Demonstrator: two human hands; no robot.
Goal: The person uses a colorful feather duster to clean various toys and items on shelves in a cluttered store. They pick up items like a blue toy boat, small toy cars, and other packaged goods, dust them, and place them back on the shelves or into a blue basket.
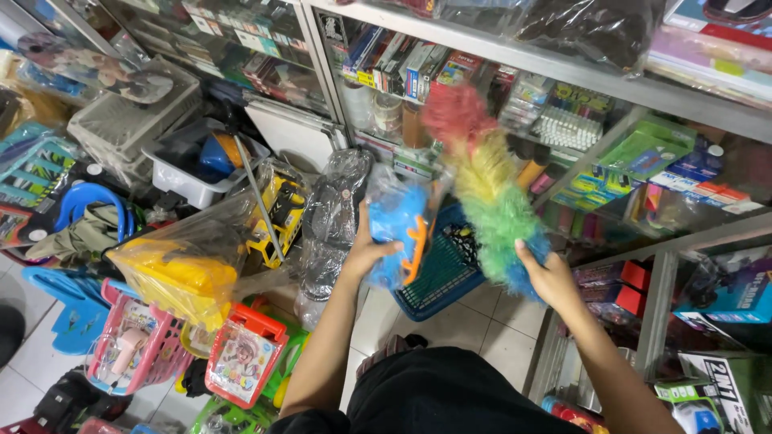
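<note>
**Duster and wrapped toy held up before crowded shop shelves**

Black clothing fills the bottom edge of the view, and both bare forearms rise from it. Behind the arms stands a glass-fronted shelf unit, its upper boards packed with boxes, tape rolls and pens, its lower right corner holding boxed toys. At the left edge a heap of plastic-wrapped toys crowds the white tiled floor: a yellow toy in a clear bag, a yellow toy truck, a pink toy shopping basket with a small pale item inside, and a red-framed toy case. A grey bin near the top left of the heap holds blue and orange pieces. A tall clear-wrapped dark item leans just left of the hands.

On the floor between the arms sits a blue mesh basket; what lies in it cannot be made out. The left hand is closed around a blue and orange toy in a plastic bag, held above the basket's left rim. The right hand clasps the lower end of a rainbow feather duster, which slants up toward the shelves.
</note>
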